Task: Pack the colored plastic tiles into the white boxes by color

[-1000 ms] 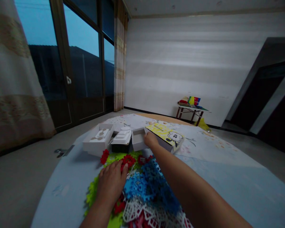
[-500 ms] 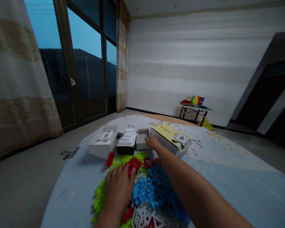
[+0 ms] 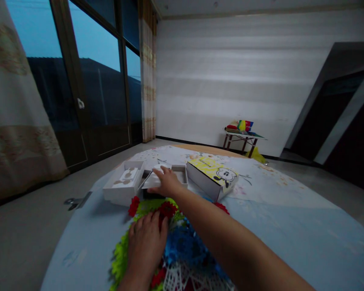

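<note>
My left hand (image 3: 148, 238) lies palm down, fingers stretched out, on a pile of plastic toy pieces: green pieces (image 3: 119, 256), red flower-shaped pieces (image 3: 134, 206), blue pieces (image 3: 182, 242) and white lattice pieces (image 3: 176, 277). Farther forward, my right hand (image 3: 168, 182) reaches across with fingers apart, over a small black box with a white insert (image 3: 150, 180). Whether its fingertips touch the insert I cannot tell. Behind that hand sits a shallow open grey-white box (image 3: 183, 173). My right forearm hides part of the pile.
A white box with a pale insert (image 3: 121, 188) stands at left, a yellow cartoon-printed box (image 3: 214, 173) at right. A metal clip (image 3: 75, 202) grips the edge of the cloth-covered table (image 3: 279, 226). A small side table (image 3: 244, 135) stands by the wall.
My right hand has moved left, from the shallow open box to above the black box with the white insert. My left hand stays on the pile. The view has shifted slightly.
</note>
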A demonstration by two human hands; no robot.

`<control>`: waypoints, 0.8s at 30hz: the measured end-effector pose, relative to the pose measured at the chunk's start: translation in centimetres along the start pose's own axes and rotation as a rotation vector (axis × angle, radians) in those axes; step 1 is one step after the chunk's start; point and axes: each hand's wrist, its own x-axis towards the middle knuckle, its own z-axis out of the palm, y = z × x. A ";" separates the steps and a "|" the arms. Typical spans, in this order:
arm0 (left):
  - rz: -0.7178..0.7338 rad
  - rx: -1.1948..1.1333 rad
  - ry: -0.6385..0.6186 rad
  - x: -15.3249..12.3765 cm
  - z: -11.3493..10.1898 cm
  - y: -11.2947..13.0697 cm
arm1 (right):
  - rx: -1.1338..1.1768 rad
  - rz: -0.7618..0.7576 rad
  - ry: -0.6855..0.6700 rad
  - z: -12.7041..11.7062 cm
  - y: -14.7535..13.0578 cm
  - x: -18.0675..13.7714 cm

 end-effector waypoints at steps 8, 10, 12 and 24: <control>0.009 -0.024 0.004 0.0 0.2 -0.3 | 0.044 -0.031 -0.045 0.1 0.7 0.3; 0.007 -0.030 0.011 -0.1 0.3 -0.3 | 0.063 -0.030 -0.016 -0.2 1.1 0.3; 0.003 -0.034 0.010 -0.1 0.3 -0.3 | 0.076 -0.021 0.019 -0.4 1.4 0.2; 0.014 -0.004 0.001 0.0 0.2 -0.2 | 0.227 0.083 0.474 -3.0 4.0 -0.8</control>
